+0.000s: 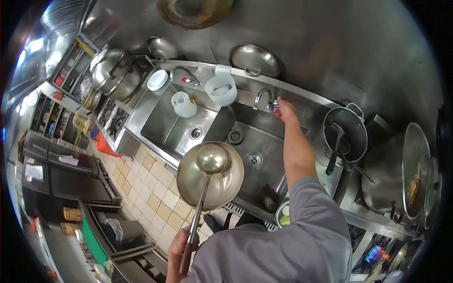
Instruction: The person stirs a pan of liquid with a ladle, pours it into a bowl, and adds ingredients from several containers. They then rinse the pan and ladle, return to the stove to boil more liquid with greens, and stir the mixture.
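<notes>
My left hand [177, 246] is closed round the wooden handle of a long metal ladle [211, 159]. The ladle's round bowl lies over a wide metal bowl [188, 181], which hangs over the near edge of the sink. What supports the metal bowl is not plain to see. My right arm reaches forward, and my right hand [284, 109] is closed on the faucet knob at the base of the curved faucet [262, 97]. Below it is the deep steel sink [273, 137] with two drains. No water stream is visible.
White plastic jugs [184, 104] and a tub [221, 94] stand at the left basin. On the right are a dark pot [357, 141] with utensils, a large wok [391, 174] and a lit burner [376, 254]. A steamer pot [115, 75] stands far left.
</notes>
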`<state>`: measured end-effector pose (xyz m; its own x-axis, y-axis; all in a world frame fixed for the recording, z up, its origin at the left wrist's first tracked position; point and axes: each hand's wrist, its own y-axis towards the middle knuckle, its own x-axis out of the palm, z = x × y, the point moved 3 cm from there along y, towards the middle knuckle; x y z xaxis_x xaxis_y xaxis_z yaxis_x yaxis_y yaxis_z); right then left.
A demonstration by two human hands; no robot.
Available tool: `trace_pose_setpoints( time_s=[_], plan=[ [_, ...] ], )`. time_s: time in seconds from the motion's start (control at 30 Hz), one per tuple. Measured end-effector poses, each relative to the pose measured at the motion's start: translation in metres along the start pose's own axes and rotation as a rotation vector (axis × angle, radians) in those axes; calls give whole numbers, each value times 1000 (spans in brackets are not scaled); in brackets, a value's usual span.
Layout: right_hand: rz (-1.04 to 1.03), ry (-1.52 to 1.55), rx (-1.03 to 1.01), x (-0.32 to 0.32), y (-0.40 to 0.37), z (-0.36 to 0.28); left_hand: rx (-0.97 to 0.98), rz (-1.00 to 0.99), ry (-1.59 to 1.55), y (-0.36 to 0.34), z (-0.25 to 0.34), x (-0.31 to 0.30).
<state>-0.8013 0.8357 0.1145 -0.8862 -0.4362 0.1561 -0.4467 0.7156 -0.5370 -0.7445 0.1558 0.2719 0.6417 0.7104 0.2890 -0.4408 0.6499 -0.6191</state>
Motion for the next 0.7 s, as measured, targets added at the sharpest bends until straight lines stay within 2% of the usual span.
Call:
trace_pose_setpoints(
  time_s=[0.03,0.1,0.13,0.17,0.2,0.23,0.3,0.4,0.47,0.57,0.63,0.67,0.7],
  plan=[
    [15,6,14,-5,12,4,-19,-34,-3,14,12,3],
    [-137,100,-123,-10,24,13,-121,-51,-58,43,29,6],
    [-128,92,-102,-13,26,24,-67,-119,0,60,35,5],
    [-43,-68,-161,-17,20,25,-11,-189,57,74,43,6],
    [42,-225,-218,-19,4,22,-48,-183,26,83,52,13],
    [114,-168,-278,-20,-20,27,-69,-202,44,99,52,9],
    [230,-18,-212,-25,-83,44,-99,-242,75,127,60,13],
    [140,-43,-257,-20,-191,90,-196,-308,121,169,71,16],
    [8,-122,-41,-3,-258,134,-286,-354,139,198,75,16],
    [-347,-27,183,54,-352,162,-431,-387,179,243,67,7],
    [-455,262,339,97,-386,177,-449,-410,264,264,62,9],
    [-419,262,330,116,-389,180,-437,-392,333,273,60,12],
    [-392,463,358,137,-390,186,-468,-403,325,275,61,18]
  ],
)
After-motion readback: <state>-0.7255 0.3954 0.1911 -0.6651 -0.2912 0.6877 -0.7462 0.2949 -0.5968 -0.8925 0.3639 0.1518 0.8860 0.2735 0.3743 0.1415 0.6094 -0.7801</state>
